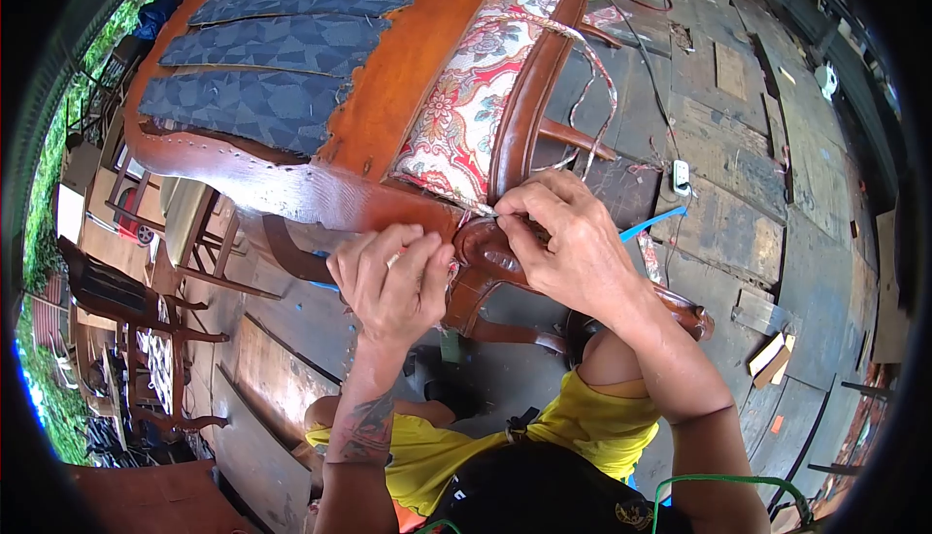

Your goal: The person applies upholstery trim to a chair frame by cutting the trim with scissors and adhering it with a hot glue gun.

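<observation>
A wooden chair frame (379,112) lies in front of me, its joint with the carved arm close to my hands. Floral fabric (476,97) covers one panel of it, and patterned blue fabric (267,39) covers another. Patterned piping cord (610,87) loops loosely over the floral panel and hangs past the rail. At the panel's near corner, my right hand (568,238) pinches the edge trim between thumb and finger. My left hand (386,282) is curled just left of the carved arm (490,246); what its fingers hold is too small to make out.
A white power socket (681,177) with a cable lies on the plank floor (723,214) at right. Further right is a small open cardboard box (772,359). Other wooden chairs (146,330) stand at left. A blue strip (652,223) shows beyond my right hand.
</observation>
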A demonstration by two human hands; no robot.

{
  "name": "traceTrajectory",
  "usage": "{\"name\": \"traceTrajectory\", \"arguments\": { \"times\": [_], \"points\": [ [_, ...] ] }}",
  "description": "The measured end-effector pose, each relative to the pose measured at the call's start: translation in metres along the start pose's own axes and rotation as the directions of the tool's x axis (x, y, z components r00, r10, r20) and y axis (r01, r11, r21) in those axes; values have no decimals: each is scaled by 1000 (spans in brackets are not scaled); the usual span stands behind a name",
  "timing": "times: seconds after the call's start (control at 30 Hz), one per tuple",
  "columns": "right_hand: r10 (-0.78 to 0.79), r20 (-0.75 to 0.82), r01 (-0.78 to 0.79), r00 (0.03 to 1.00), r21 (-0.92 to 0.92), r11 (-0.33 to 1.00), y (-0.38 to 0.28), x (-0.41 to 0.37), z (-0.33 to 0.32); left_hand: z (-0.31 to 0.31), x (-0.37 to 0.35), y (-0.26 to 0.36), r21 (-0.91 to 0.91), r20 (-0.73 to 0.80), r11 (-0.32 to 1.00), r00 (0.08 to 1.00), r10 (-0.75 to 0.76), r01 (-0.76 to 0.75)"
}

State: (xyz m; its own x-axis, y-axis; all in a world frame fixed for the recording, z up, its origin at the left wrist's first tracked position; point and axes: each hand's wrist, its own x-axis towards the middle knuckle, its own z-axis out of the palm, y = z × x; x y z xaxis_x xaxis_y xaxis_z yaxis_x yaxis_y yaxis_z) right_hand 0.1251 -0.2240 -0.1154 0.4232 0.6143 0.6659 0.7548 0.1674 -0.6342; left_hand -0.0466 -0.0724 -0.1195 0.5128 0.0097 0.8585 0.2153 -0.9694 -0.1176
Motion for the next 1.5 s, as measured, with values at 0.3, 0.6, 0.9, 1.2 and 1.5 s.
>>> {"name": "traceTrajectory", "arguments": {
  "times": [0.3,0.6,0.9,1.2,1.5],
  "points": [
    [5,23,-6,1000,21,1000,1,0,-2,-27,-57,2,-15,105,1000,994,8,-7],
    [13,-56,-14,998,-21,1000,-9,-5,-22,-18,-29,-2,-2,38,1000,999,-28,28],
    [731,89,-737,676,90,670,87,-118,-204,-4,-42,0,-28,190,995,976,104,-101],
    [977,-203,-980,68,172,104,258,-431,-174,-5,-53,3,56,196,997,980,41,-53],
    [937,-340,-997,-76,35,-68,258,-447,-71,-13,-59,-13,36,250,973,945,212,-228]
  ]
}}
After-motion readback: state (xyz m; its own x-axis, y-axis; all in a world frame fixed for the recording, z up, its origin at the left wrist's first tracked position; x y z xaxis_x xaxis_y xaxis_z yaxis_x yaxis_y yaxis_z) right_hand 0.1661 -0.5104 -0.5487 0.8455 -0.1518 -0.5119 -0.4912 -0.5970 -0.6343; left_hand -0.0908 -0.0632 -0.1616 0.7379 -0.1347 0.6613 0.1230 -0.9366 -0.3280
